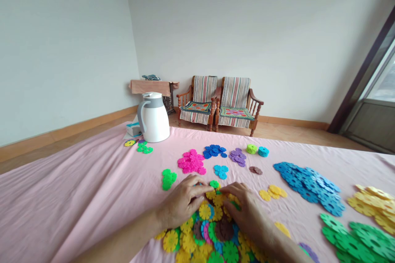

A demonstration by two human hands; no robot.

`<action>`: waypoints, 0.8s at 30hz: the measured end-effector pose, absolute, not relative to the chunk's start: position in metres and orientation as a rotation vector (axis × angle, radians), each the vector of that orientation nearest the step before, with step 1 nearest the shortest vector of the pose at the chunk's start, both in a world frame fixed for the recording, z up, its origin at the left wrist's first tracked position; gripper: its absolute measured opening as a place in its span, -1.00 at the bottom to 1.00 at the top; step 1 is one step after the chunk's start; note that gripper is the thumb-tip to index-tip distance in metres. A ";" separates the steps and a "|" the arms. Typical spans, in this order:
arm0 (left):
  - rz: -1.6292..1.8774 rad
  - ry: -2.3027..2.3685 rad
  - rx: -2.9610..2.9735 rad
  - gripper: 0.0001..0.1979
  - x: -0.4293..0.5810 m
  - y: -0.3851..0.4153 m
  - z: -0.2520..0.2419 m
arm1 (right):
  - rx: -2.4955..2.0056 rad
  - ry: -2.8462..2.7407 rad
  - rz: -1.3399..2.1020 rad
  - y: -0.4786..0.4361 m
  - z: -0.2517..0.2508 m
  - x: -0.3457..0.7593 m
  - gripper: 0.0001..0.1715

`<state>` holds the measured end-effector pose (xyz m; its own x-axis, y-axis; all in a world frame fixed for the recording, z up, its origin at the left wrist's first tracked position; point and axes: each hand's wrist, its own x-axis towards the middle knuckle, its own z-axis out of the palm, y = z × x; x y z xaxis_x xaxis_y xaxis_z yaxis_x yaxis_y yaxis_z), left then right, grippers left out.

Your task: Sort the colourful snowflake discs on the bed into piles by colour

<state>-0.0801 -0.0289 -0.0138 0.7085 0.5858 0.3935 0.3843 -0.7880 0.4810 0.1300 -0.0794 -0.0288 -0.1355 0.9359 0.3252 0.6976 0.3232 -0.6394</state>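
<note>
both hands on the mixed heap of notched discs

closest in, the mixed heap of discs (212, 234) lies on the pink-clothed surface (77, 197), under and just behind the fingers. yellow, green, brown, pink and blue pieces overlap there, mostly flat. the left hand (182, 205) and the right hand (249, 213) rest on its far edge. the fingers (200, 191) are bent down, and the tips of the two hands nearly meet. i cannot tell whether either hand pinches a piece, because the tips are sunk among the discs. a green disc (214, 183) sits just beyond the tips, at the heap's edge.

the discs look thin, stiff and light, made of smooth plastic with slotted rims. lying flat on cloth they would likely slide rather than lift. the surest hold is probably thumb and forefinger across the rim, with one edge tipped up first.

just left of the fingers is a small green cluster (168, 178), and just right a few yellow discs (273, 192). further right lie a large blue pile (311, 187), a yellow pile (375, 205) and a green pile (354, 238).

beyond the fingers come a cyan cluster (221, 170) and brown discs (255, 170). past those are a pink pile (191, 161), a blue cluster (214, 151), a purple cluster (237, 156), a lime stack (251, 148) and a cyan stack (263, 151).

far off to the left stands a white jug (153, 117) with a tissue box (133, 128) beside it. past the surface, two wooden chairs (219, 104) stand by the wall.
</note>
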 end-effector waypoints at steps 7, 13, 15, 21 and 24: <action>0.809 0.852 2.529 -0.68 -0.081 -0.023 -0.024 | -1.483 -1.974 0.467 -0.087 -0.020 0.123 -0.82; 0.826 0.878 2.530 -0.62 -0.081 -0.023 -0.026 | -1.454 -1.943 0.476 -0.087 -0.023 0.118 -0.71; 0.787 0.830 2.573 -0.55 -0.080 -0.026 -0.022 | -1.433 -1.956 0.486 -0.087 -0.025 0.116 -0.75; 0.774 0.785 2.573 -0.57 -0.079 -0.028 -0.018 | -1.447 -1.907 0.517 -0.089 -0.023 0.108 -0.89; 0.788 0.783 2.561 -0.59 -0.079 -0.028 -0.019 | -1.475 -1.893 0.531 -0.091 -0.020 0.105 -0.89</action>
